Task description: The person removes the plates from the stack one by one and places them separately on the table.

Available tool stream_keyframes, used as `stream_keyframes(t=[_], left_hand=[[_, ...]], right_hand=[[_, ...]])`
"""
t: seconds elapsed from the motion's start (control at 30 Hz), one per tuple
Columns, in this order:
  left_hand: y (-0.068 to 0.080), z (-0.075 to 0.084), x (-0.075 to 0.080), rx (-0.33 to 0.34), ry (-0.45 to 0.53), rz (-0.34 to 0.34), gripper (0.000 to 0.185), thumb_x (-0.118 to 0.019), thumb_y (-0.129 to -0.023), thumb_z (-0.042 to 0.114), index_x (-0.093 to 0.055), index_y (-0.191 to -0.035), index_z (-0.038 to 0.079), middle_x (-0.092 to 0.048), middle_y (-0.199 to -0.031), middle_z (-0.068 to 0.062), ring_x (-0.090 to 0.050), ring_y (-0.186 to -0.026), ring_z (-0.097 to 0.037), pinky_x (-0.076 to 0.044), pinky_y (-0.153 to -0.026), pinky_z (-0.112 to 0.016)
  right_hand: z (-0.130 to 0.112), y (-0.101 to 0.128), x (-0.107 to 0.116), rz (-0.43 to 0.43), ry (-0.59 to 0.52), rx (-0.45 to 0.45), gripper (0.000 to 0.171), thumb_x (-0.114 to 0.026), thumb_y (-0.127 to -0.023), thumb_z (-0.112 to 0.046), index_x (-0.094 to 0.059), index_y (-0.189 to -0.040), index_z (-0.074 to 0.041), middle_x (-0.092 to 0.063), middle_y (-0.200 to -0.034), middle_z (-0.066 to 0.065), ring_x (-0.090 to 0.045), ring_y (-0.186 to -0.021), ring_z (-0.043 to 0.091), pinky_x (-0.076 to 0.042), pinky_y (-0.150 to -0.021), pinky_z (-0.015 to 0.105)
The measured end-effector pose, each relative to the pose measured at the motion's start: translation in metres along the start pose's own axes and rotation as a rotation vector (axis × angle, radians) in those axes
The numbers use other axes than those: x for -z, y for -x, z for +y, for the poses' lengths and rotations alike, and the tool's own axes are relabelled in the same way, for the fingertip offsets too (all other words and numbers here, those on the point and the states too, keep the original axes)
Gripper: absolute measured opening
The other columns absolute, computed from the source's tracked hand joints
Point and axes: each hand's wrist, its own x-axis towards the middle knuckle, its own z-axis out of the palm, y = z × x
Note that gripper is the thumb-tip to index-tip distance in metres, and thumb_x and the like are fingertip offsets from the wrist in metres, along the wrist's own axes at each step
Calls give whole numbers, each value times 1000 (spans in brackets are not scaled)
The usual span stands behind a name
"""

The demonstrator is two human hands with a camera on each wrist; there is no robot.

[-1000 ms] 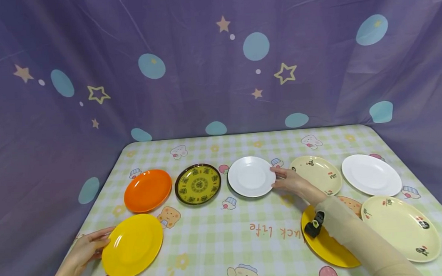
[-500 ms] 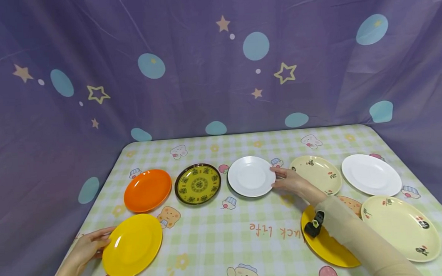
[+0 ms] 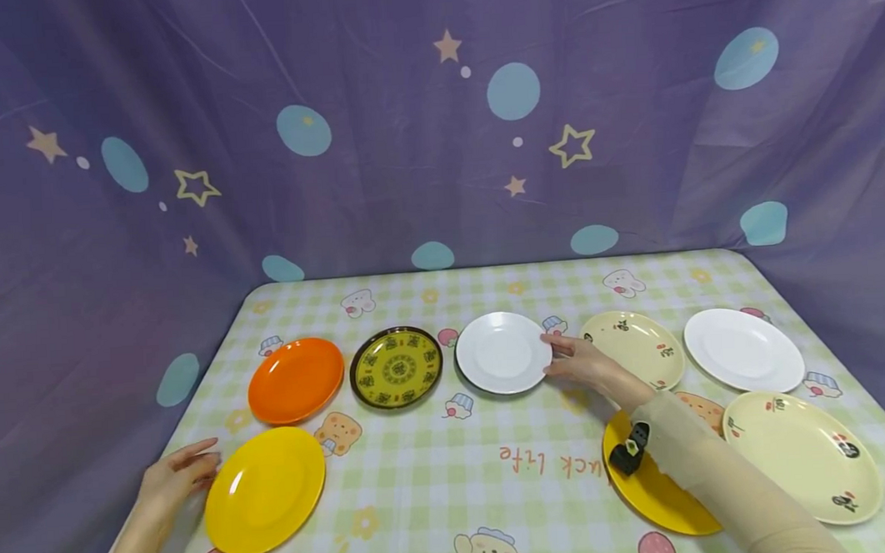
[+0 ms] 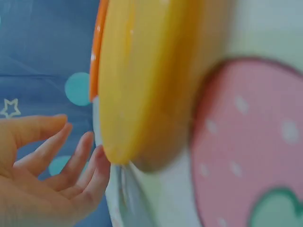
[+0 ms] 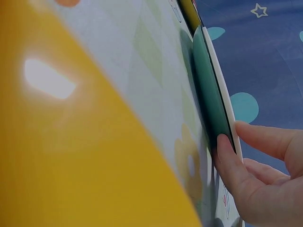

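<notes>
My right hand [image 3: 590, 365] pinches the right rim of a small white plate [image 3: 502, 353] at the back middle of the table. In the right wrist view, a green surface [image 5: 208, 90] shows directly beneath that white plate, and one fingertip lies against it. At the front left, my left hand [image 3: 171, 483] is beside a yellow plate [image 3: 266, 492], its fingers loosely spread just off the left rim. The left wrist view shows this hand [image 4: 57, 179] holding nothing, its lower fingertips close to the plate's edge [image 4: 128, 85].
Left of the white plate lie an olive patterned plate [image 3: 396, 368] and an orange plate [image 3: 296, 382]. To the right are a cream plate [image 3: 634, 346], a white oval plate [image 3: 743, 351] and a larger cream plate [image 3: 801, 458]. My right forearm passes over another yellow plate [image 3: 660, 491].
My left hand has let go of the yellow plate's rim and drawn slightly left, its fingers opening. The right hand keeps its hold on the white plate, and the plates have stayed put.
</notes>
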Motion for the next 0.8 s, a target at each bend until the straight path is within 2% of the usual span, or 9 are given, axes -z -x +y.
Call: stream_keyframes(t=[0.13, 0.23, 0.33, 0.43, 0.63, 0.8], left_hand=[[-23, -17, 2, -33, 13, 112, 60, -61, -81, 40, -47, -127, 5, -55, -81, 22, -53, -71, 4, -50, -57, -16], [-43, -29, 0, -80, -13, 151, 60, -59, -78, 48, -50, -126, 12, -55, -85, 24, -52, -73, 9, -51, -60, -13], [-54, -32, -7, -153, -24, 168, 58, -58, -78, 48, -51, -126, 14, -57, -92, 20, -54, -78, 9, -52, -65, -16], [-55, -22, -19, -211, -7, 175, 55, -58, -80, 45, -52, -125, 15, -58, -98, 16, -55, -81, 7, -52, -67, -15], [-50, 6, -49, -319, 88, 187, 50, -61, -80, 40, -55, -120, 11, -58, -102, 11, -55, -85, 4, -50, -66, -11], [-52, 24, -73, -394, 60, 169, 45, -59, -81, 41, -58, -116, 13, -59, -105, 9, -54, -88, 4, -49, -67, -10]], right_hand=[[0, 1, 0, 7, 1, -2, 68, -58, -79, 6, -27, -138, -3, -21, -141, 23, -48, -111, 25, -50, -71, 18], [-1, 1, -1, 6, -5, 0, 67, -58, -79, 6, -26, -138, -2, -19, -142, 23, -45, -115, 28, -50, -73, 18], [-2, 2, -1, 0, -12, -2, 67, -57, -80, 7, -26, -138, -2, -18, -142, 24, -46, -113, 27, -50, -73, 18], [-2, 2, -1, 3, -22, -8, 67, -57, -80, 7, -26, -138, -2, -19, -142, 23, -46, -113, 26, -50, -74, 18], [-2, 2, -1, 1, -23, -7, 67, -57, -80, 6, -26, -138, -2, -18, -142, 23, -40, -119, 32, -50, -77, 20], [-2, 2, -1, -5, -13, -3, 66, -57, -80, 6, -26, -138, -2, -14, -143, 22, -40, -119, 32, -50, -77, 20]])
